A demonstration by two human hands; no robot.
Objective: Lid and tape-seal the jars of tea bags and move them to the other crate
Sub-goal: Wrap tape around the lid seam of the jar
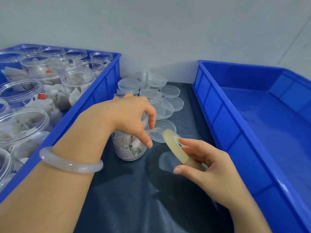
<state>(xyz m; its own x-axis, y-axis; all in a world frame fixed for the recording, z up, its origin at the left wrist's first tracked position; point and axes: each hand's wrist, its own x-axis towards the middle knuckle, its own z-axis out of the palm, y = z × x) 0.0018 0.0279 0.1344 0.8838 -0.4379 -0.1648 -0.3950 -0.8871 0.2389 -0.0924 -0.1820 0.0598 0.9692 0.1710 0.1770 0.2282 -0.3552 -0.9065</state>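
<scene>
A clear jar of tea bags (128, 149) stands on the dark mat between two blue crates. My left hand (129, 116) grips its top from above, hiding the lid, and its fingers press a strip of clear tape (155, 130) against the jar's upper side. The strip runs right to a roll of clear tape (176, 146), which my right hand (207, 167) holds between thumb and fingers. The left crate (94, 105) holds several open jars of tea bags (76, 84). The right crate (235, 125) holds nothing.
Several loose clear lids (161, 108) lie on the mat (134, 199) behind the jar, some stacked near the wall. A pale bangle (70, 163) sits on my left wrist. The grey wall rises close behind both crates.
</scene>
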